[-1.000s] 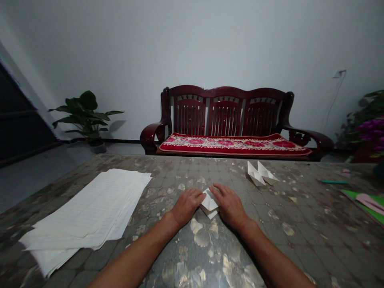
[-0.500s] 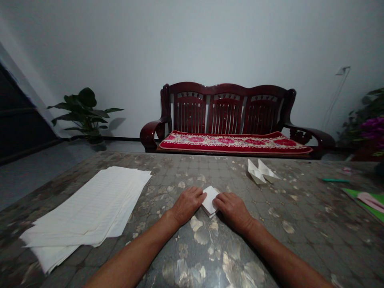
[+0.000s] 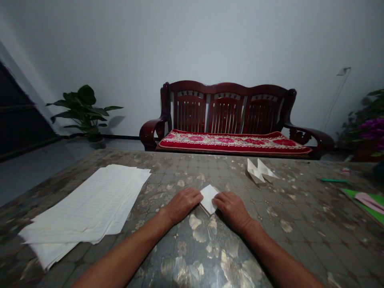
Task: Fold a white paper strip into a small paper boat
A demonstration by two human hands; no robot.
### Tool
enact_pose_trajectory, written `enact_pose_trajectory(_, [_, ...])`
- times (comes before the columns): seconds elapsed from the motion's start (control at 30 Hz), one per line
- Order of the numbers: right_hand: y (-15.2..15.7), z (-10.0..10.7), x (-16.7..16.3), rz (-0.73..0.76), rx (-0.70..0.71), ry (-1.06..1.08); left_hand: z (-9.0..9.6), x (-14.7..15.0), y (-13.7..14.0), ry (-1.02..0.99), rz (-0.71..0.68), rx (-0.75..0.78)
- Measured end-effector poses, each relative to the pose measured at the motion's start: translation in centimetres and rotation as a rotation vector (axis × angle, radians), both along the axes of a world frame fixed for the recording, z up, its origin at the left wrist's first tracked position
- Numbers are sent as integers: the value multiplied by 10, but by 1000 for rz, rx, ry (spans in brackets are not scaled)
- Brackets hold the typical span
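Observation:
A small white folded paper (image 3: 209, 199), shaped like a diamond, lies on the table between my hands. My left hand (image 3: 185, 203) is closed at its left corner, with the fingertips on the paper's edge. On the opposite corner my right hand (image 3: 232, 206) grips the paper, its thumb over the top face. The lower edges of the paper show more than one layer. Some of the side corners are hidden under my fingers.
On the left lies a stack of white lined sheets (image 3: 90, 200). Folded white paper shapes (image 3: 256, 173) stand at the back right. Farther right are a green pen-like stick (image 3: 334, 180) and a green sheet (image 3: 367, 206) with a pink item (image 3: 369, 202). A wooden bench (image 3: 228, 108) stands beyond the table (image 3: 168, 248).
My left hand has shifted slightly left along the paper, so more of its top face shows. My right hand stays at the right corner. The view has tilted a little.

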State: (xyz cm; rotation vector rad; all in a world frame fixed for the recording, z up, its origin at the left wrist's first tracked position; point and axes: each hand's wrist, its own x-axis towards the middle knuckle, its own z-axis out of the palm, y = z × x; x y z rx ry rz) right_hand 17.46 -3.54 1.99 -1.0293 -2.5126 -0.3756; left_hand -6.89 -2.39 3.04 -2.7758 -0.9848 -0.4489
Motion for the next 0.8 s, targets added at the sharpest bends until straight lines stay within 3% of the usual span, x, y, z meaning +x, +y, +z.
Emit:
enact_pose_trajectory(0.27, [-1, 1, 0, 21, -9, 21, -12, -9, 5, -40, -1, 86])
enact_pose_trajectory(0.8, [-2, -1, 3, -10, -109, 44, -15, -8, 4, -2, 16, 129])
